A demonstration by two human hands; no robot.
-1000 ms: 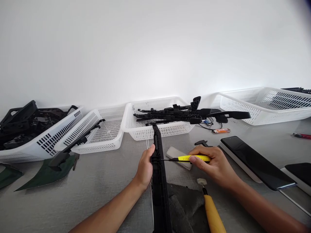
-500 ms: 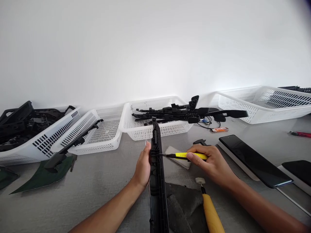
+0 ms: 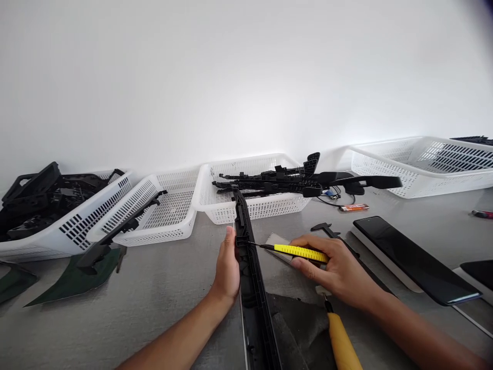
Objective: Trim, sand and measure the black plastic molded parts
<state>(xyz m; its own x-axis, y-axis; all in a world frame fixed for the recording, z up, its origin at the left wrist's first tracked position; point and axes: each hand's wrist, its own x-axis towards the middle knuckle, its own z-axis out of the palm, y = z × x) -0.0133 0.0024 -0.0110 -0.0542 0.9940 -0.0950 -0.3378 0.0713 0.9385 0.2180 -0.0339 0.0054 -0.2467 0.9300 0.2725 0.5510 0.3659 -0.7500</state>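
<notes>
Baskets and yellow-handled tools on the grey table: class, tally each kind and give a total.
White perforated plastic baskets: 4
Yellow-handled tools: 2 (utility knife, wooden-handled tool)
Total: 6

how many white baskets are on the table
4 in a row along the wall: far left full of black parts, next holding one black strip, centre with long black parts, far right, cut off by the frame edge.

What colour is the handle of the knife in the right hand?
Bright yellow: the utility knife handle, held in the right hand, shows best in the head view.
</notes>
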